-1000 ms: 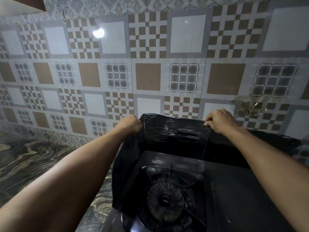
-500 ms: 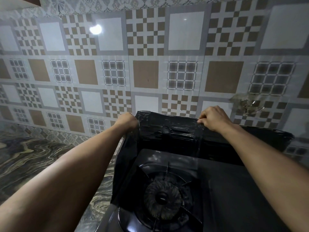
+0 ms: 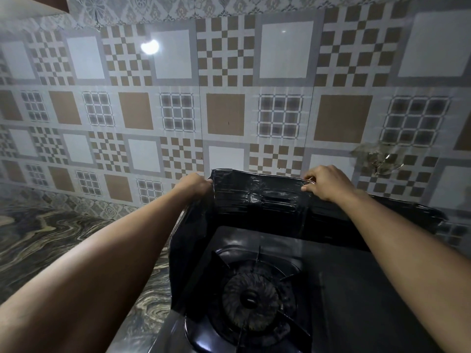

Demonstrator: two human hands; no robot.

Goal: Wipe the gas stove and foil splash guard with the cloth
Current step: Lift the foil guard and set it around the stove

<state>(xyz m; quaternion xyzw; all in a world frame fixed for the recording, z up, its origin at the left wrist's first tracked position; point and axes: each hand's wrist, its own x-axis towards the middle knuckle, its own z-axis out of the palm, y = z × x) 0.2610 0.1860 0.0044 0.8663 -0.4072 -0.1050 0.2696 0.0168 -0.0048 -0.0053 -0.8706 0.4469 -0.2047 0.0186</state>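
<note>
Little had changed: both the left hand and right hand kept gripping the top edge of the foil splash guard behind the gas stove, no cloth visible, so wiping seemed unstarted

1. Legible text, labels, brands, numbers, signs: none.
2. Wall tiles carry geometric patterns only.
3. Splash guard and stove surfaces show no readable marking.
</note>
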